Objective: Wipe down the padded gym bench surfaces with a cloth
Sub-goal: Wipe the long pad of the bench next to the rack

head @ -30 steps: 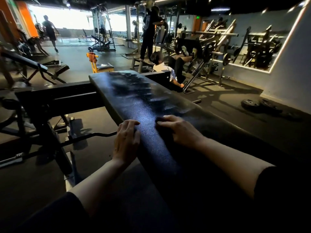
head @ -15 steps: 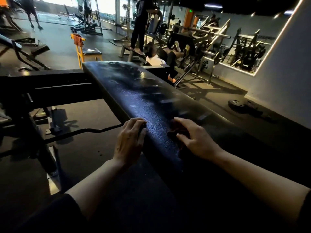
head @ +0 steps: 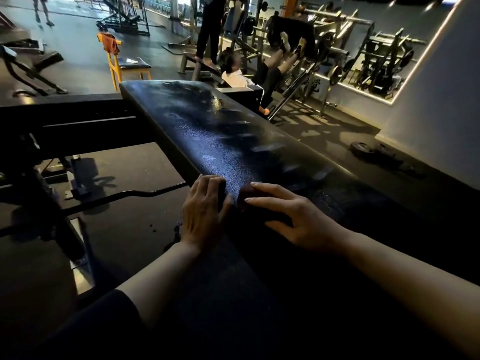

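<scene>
A long black padded bench (head: 207,131) runs away from me, its surface glossy with damp streaks. My left hand (head: 205,211) holds the pad's left edge, fingers bent over the side and thumb on top. My right hand (head: 298,216) lies on the pad just to the right, its fingers stretched out and pressing on a dark bunched cloth (head: 248,197). Most of the cloth is hidden under the palm; only a dark reddish lump shows at the fingertips.
The bench's black steel frame (head: 65,118) and a curled bar (head: 124,196) lie to the left. Beyond stand a yellow chair (head: 117,63) and a leg-press machine (head: 298,55) with people at it. Weight plates (head: 363,149) lie on the floor near the right wall.
The view has tipped down and moved closer to the pad. My right hand has slid the cloth a little back toward me. My left hand stays on the pad's edge.
</scene>
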